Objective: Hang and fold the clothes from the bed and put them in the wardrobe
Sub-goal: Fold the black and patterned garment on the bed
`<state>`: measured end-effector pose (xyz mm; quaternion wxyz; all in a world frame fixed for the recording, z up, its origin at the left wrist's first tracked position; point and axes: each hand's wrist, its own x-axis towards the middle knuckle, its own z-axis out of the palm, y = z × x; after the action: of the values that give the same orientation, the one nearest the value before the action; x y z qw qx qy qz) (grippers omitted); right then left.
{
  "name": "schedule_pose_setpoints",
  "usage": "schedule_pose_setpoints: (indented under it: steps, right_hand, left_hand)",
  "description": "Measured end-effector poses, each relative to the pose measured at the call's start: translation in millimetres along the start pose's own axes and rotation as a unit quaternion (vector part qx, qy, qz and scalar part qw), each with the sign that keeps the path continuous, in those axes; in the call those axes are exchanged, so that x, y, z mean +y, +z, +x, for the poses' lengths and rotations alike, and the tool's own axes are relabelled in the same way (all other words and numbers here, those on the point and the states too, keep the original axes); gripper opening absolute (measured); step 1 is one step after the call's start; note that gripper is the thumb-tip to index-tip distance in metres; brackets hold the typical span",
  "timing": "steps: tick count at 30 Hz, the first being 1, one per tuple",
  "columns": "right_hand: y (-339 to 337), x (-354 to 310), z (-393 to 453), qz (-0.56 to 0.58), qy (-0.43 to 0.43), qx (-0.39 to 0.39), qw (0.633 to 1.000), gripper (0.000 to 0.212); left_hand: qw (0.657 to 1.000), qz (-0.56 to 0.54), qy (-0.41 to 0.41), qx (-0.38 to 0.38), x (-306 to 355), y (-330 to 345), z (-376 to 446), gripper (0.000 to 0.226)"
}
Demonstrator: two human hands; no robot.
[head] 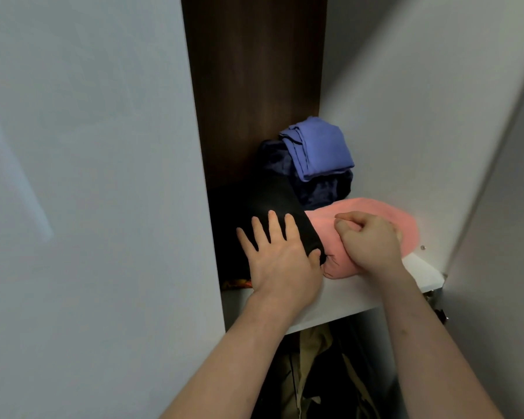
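Nearest, below the shelf, tan and dark clothes hang in the lower compartment of the wardrobe, partly hidden by both forearms. No brand, label or writing readable anywhere. On the white shelf's front edge, left hand lies flat w/ fingers spread and straight on a folded black garment, thumb at its near right corner; grip released, just pressing. Right hand sits just beside it, fingers curled into a fist bunching the pink garment, which lies on the shelf's right half, touching the black one; grip clenched on pink fabric. A sliver of orange-patterned cloth peeks out under the black garment at the shelf's left front, mostly covered. Small screw or peg shows on the white side wall just right of the pink garment. Metal hinge at the shelf's right end, on the open door. Further back, a dark navy pile sits behind the pink and black items, w/ a folded blue-violet garment on top, leaning toward the right wall. Behind that, dark wood back panel. White panel blocks everything left of the compartment.
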<state>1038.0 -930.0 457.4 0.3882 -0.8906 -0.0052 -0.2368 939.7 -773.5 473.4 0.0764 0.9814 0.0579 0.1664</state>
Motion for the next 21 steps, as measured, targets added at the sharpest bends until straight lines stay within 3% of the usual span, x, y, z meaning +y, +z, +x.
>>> schedule_pose_setpoints:
  steps: [6,11,16,21]
  right_hand:
    - [7,-7,-1,-0.004,-0.013,0.025,1.000,0.026]
    - [2,-4,-16,0.082,-0.071,0.043,0.993,0.022]
    - [-2,8,-35,0.149,-0.103,0.049,0.982,0.024]
    - [-13,21,-50,0.187,-0.071,0.031,0.979,0.033]
  left_hand:
    - [1.000,-0.003,0.009,0.002,2,2,-4,0.078]
    - [1.000,-0.009,0.023,0.011,-1,1,-6,0.082]
    - [0.993,-0.052,0.098,0.045,-3,2,-23,0.074]
    - [0.983,-0.072,0.164,0.045,-9,3,-39,0.063]
